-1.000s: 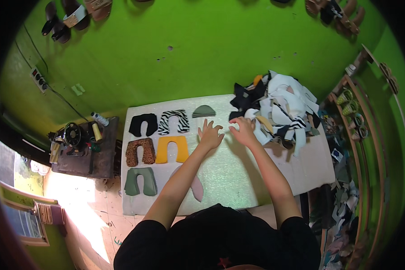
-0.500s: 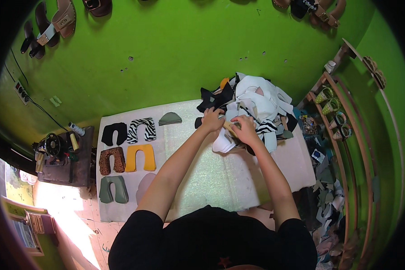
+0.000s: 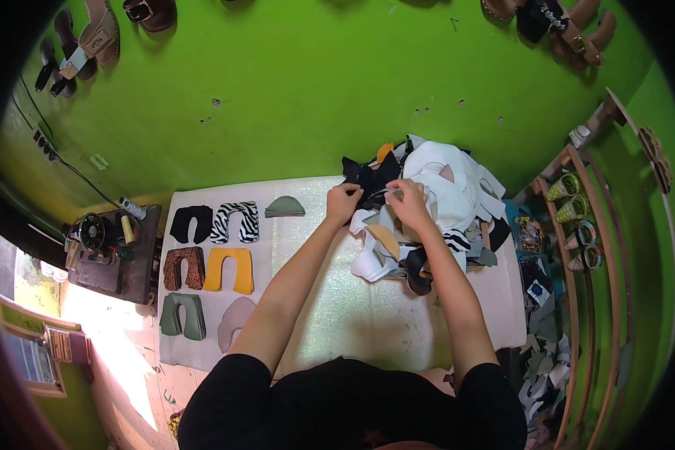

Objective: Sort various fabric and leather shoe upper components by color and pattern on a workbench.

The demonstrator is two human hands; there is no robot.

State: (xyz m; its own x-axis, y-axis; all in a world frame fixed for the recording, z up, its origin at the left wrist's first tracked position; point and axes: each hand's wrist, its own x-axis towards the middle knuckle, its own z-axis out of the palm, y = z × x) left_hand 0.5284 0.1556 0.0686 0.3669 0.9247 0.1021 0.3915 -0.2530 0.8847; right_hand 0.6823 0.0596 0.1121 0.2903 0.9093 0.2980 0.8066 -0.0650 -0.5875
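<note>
Two hands [image 3: 342, 205] [image 3: 409, 205] at one scrap pile [image 3: 446, 199], six U shapes [image 3: 230, 255]

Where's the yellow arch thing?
In the head view, the yellow arch lies on the table's left side, right of the leopard-print piece, below the zebra-striped one.

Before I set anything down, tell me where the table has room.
The widest bare patch of table lies between the forearms, below the scrap pile. A smaller one: right of the right forearm, below the pile. Crowded: the pile, with the left hand and right hand at it, and the left side, with U-shaped pieces.
</note>
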